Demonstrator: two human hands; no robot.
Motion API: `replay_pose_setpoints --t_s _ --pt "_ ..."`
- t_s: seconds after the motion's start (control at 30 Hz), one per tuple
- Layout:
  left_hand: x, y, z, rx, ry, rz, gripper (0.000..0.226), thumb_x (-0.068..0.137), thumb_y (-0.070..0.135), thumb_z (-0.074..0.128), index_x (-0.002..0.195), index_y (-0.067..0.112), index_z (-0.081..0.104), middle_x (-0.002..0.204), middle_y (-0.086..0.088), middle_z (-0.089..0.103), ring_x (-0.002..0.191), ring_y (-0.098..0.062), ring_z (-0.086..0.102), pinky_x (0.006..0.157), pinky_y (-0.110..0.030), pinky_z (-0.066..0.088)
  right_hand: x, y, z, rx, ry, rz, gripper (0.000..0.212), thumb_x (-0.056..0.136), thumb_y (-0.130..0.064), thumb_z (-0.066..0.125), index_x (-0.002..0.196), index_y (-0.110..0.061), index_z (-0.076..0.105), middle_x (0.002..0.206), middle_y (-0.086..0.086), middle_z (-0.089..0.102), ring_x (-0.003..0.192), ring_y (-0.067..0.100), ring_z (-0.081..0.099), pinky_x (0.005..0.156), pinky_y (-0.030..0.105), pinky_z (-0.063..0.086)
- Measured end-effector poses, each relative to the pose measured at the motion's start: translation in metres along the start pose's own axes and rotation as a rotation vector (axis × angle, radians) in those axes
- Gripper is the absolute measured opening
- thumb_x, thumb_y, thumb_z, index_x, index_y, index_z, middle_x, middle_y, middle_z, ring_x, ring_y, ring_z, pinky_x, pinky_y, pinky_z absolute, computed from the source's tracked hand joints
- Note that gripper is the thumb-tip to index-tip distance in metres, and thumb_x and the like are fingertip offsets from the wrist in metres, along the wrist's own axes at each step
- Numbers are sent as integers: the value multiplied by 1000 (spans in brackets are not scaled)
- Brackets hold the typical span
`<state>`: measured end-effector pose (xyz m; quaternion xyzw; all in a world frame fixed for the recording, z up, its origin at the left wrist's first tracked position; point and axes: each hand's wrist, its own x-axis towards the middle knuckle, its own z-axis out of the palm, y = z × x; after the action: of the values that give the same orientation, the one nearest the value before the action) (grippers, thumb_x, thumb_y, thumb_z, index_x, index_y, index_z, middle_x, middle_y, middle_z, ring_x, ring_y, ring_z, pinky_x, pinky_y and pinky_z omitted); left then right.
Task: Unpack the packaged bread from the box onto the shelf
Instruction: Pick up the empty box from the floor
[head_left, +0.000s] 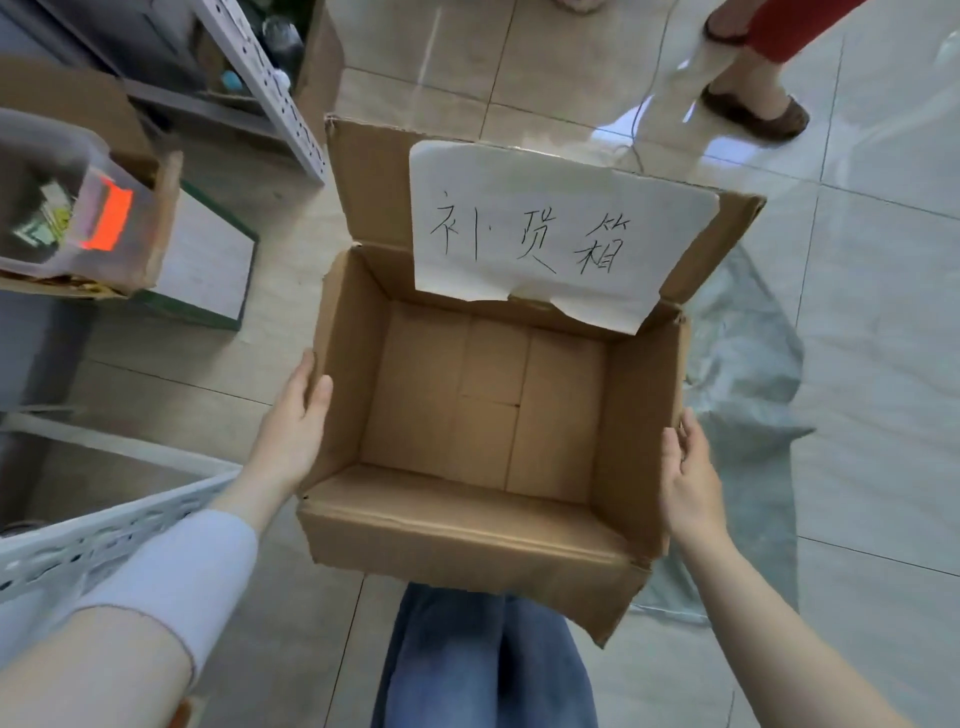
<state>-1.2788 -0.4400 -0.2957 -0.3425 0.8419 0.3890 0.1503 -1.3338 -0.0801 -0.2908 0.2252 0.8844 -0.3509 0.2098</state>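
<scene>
Hands: left hand (296, 421) flat on the box's left wall, fingers straight, thumb near the rim. Right hand (688, 478) flat by the right wall, open, palm in; contact likely, not certain. Neither hand closes around anything; the box sits between the two palms.

Floor: pale glossy tiles (883, 364), strong glare, probably slick. A crumpled clear plastic sheet (748, 374) lies under the box's right side.

Box: brown cardboard box (483, 415), open, bottom seams bare. No bread visible inside; the wearer's jeans (483, 670) show below its near edge. Whether it rests on the floor or is lifted cannot be told.

Handling: judged light since empty. Walls thin and creased, near flap (457, 540) bent outward, so likely to flex if squeezed. Best taken by both side walls low down, or under the base.

Shelf: perforated grey upright (270, 88) far left, another rail (93, 535) near left. Shelf contents blurred.

Label: white paper (550, 234) on the raised back flap, handwritten characters.

Bin: clear tub (57, 208) with an orange tag, on a carton at left.

Bystander: legs and a brown shoe (753, 111), top right.

Bread: not in view; unloading looks finished.
</scene>
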Motion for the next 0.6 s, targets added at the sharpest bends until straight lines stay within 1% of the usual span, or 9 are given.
replay_pose_setpoints --t_s 0.07,0.13,0.23,0.33,0.4,0.6 --pt "2 -8 5 -27 14 38 49 99 36 29 147 25 20 153 4 26 140 -17 26 105 -23 18 9 6 7 9 2 69 47 101 -29 31 144 -11 29 149 8 36 137 25 33 109 29 24" --pt "5 -11 8 23 22 23 48 100 34 29 146 22 23 150 -2 33 136 -24 34 105 -28 26 15 7 11 -39 18 109 44 101 -26 30 140 -6 36 145 14 42 134 32 37 107 33 28" --pt "2 -11 12 101 40 -22 42 100 26 30 139 10 36 138 -16 48 124 -36 45 98 -35 36 14 6 12 -87 51 98 40 101 -23 30 134 -4 44 136 20 50 125 39 43 100 38 32" --pt "-13 -15 11 86 83 -47 39 100 21 31 134 7 42 130 -22 53 118 -41 48 96 -40 37 2 6 4 -104 60 65 40 101 -22 30 134 -4 45 135 21 51 125 40 43 101 38 32" --pt "-34 -17 9 52 120 -78 38 100 21 31 134 8 43 130 -21 54 119 -40 48 97 -41 38 -11 6 -7 -113 57 40 40 101 -22 31 134 -4 45 135 20 51 125 39 43 101 37 32" --pt "-136 -18 6 -110 266 -113 38 100 20 32 133 5 44 131 -19 54 120 -34 49 97 -36 36 -63 7 -55 -133 29 -79 40 101 -21 32 134 -4 46 136 20 51 127 36 44 104 35 31"
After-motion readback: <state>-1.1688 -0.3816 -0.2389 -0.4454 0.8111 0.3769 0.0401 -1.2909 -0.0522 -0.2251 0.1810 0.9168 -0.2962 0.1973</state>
